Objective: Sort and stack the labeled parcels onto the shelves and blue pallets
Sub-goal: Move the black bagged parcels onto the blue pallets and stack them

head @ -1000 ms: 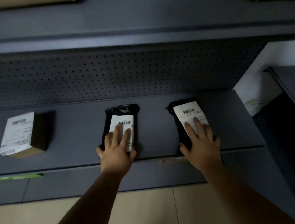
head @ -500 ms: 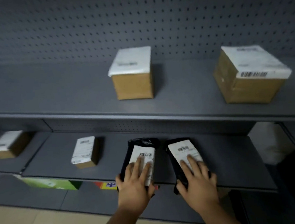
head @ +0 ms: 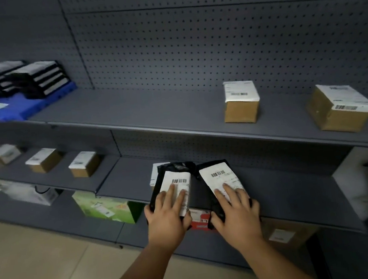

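Two black bag parcels with white barcode labels are held side by side over the front edge of the middle shelf (head: 288, 198). My left hand (head: 167, 219) grips the left parcel (head: 178, 181), fingers on its label and thumb curled under its near end. The right parcel (head: 217, 177) is gripped the same way by my right hand (head: 237, 215). Their top corners nearly touch. Far left on the upper shelf lies a blue pallet (head: 14, 108) bearing stacks of black parcels (head: 41, 80).
Two labelled cardboard boxes (head: 241, 105) (head: 340, 112) stand on the upper shelf at right. Three small boxes (head: 85, 164) sit on the left middle shelf, and another small box (head: 154, 177) peeks out behind the left parcel. Below are a green carton (head: 108, 207), a red box (head: 199, 221) and a brown box (head: 283, 233).
Both hands have drawn the two parcels together and back to the shelf's front edge, thumbs now curled under them. The view has risen and swung left, showing the upper shelf and blue pallet.
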Available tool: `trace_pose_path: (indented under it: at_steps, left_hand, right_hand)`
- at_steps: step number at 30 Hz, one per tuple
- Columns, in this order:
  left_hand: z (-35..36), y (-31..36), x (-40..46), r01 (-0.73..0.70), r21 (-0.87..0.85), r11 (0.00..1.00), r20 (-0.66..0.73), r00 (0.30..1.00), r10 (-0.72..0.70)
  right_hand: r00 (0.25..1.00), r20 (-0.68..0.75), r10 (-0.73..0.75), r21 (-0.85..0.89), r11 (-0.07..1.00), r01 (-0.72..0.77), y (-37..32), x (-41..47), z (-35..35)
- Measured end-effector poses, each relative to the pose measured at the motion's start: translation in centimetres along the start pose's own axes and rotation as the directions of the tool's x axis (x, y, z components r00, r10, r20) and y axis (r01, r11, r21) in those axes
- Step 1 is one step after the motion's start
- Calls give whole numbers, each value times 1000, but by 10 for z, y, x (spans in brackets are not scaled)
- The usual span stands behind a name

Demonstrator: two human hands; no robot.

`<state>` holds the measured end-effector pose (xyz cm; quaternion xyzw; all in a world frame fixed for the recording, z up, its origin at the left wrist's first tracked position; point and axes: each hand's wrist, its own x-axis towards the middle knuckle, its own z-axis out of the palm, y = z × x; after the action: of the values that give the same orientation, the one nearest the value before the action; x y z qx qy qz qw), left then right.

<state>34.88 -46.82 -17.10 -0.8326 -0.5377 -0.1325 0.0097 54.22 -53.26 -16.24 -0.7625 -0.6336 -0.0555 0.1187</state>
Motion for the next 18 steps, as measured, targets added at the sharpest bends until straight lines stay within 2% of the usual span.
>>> trace_pose_path:
  at_steps: [9,18]
  left_hand:
    - [-104,-148,-62,85,31,996,-195,978,-77]
    - [-202,-277,-65,279,25,960,-391,886,-247]
  right_hand:
    - [991,-104,-85,62,994,91,-177,-3,-50]
    - [925,-285,-250,90,954,286,-338,53,-98]
